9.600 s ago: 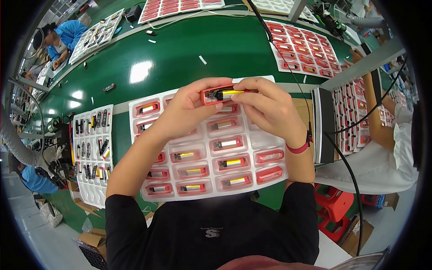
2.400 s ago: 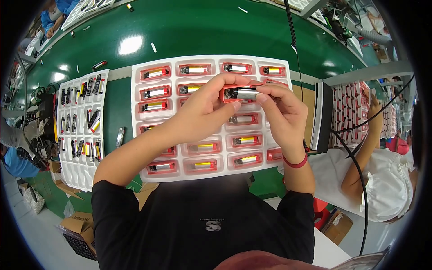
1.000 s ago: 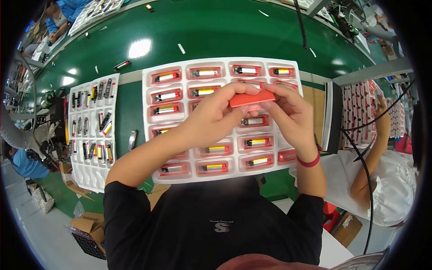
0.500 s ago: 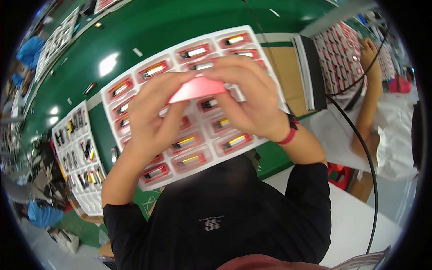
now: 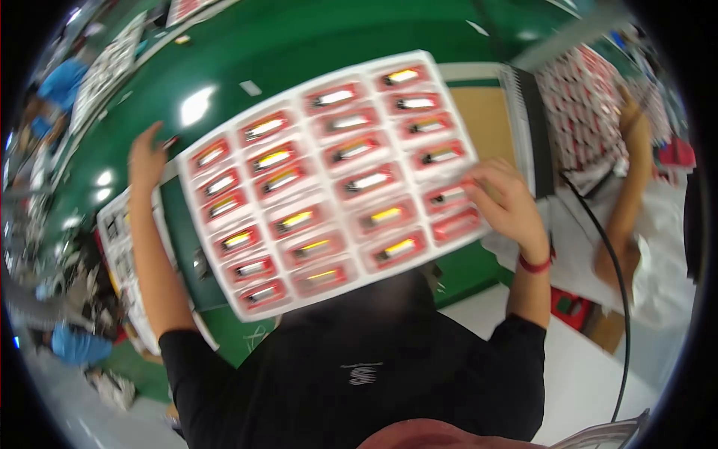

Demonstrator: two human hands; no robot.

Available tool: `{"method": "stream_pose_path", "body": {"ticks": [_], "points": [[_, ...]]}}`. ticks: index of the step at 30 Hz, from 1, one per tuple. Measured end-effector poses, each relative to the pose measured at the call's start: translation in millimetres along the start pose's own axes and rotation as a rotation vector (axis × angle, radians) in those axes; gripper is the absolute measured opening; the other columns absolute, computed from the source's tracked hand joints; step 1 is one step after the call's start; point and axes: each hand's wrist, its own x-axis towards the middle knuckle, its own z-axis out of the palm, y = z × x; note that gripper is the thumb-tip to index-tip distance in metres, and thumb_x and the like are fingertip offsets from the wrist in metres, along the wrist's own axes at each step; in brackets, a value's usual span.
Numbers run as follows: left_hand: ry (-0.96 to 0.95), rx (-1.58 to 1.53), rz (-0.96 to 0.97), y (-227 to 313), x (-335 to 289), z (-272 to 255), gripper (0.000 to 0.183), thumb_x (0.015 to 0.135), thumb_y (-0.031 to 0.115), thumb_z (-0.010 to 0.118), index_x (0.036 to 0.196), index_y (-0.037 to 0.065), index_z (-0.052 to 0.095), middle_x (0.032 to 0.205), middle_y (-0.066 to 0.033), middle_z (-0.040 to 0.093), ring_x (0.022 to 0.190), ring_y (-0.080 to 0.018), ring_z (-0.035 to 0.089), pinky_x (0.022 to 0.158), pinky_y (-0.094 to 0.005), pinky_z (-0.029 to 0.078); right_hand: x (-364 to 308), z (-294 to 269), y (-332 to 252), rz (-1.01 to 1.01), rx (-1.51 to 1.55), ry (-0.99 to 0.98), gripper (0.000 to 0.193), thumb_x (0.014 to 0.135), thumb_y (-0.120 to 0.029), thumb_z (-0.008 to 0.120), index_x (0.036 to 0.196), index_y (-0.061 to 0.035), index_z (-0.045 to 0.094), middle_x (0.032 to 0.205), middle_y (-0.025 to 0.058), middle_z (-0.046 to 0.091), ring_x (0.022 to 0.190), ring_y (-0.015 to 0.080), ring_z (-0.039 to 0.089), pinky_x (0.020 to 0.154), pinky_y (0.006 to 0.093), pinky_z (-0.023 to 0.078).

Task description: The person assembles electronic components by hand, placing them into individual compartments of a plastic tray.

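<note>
Left of the white rectangular plastic tray [image 5: 338,224], the left hand [image 5: 147,159] spreads its fingers. The right hand [image 5: 507,203] overlaps it, grip unclear.

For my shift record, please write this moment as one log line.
left hand: left of white tray, near small loose item | right hand: at red case in tray's right column, grip unclear

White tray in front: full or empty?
The white tray looks full: red cases show in every visible compartment, including beside the right hand. Motion blur hides finer detail.
</note>
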Motion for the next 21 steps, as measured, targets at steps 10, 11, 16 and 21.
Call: {"method": "stream_pose_path", "body": {"ticks": [10, 11, 16, 21], "points": [[-0.059, -0.169, -0.113, 12, -1, 14, 0.035, 0.097, 0.015, 0.064, 0.127, -0.002, 0.067, 0.117, -0.0169, 0.072, 0.103, -0.0261, 0.069, 0.091, -0.0383, 0.054, 10, 11, -24, 0.016, 0.152, 0.281, 0.017, 0.087, 0.004, 0.068, 0.104, 0.0018, 0.070, 0.104, 0.0123, 0.066, 0.096, 0.0223, 0.064, 0.086, 0.0314, 0.050], [-0.010, -0.344, -0.177, 31, 0, 3, 0.032, 0.100, 0.016, 0.062, 0.126, -0.002, 0.068, 0.112, -0.0140, 0.072, 0.096, -0.0226, 0.070, 0.087, -0.0355, 0.054, 15, 12, -33, -0.050, 0.179, 0.278, 0.019, 0.087, 0.005, 0.068, 0.105, 0.0022, 0.070, 0.105, 0.0129, 0.066, 0.095, 0.0218, 0.065, 0.085, 0.0314, 0.051], [-0.466, -1.124, -0.067, 189, -29, -52, 0.036, 0.102, 0.013, 0.065, 0.135, 0.000, 0.060, 0.102, -0.0054, 0.069, 0.080, -0.0102, 0.064, 0.074, -0.0244, 0.055, 44, 35, -70, -0.057, 0.610, 0.068, 0.048, 0.091, 0.004, 0.070, 0.138, 0.0017, 0.058, 0.114, 0.0099, 0.067, 0.099, 0.0145, 0.068, 0.086, 0.0274, 0.054], [-0.813, -1.226, 0.051, 298, -64, -42, 0.021, 0.105, 0.009, 0.059, 0.123, 0.001, 0.065, 0.098, -0.0024, 0.069, 0.080, -0.0096, 0.066, 0.072, -0.0240, 0.054, 75, 57, -98, 0.065, 1.137, -0.104, 0.047, 0.097, 0.001, 0.068, 0.142, -0.0020, 0.054, 0.132, 0.0098, 0.062, 0.095, 0.0118, 0.070, 0.080, 0.0242, 0.056]]}}
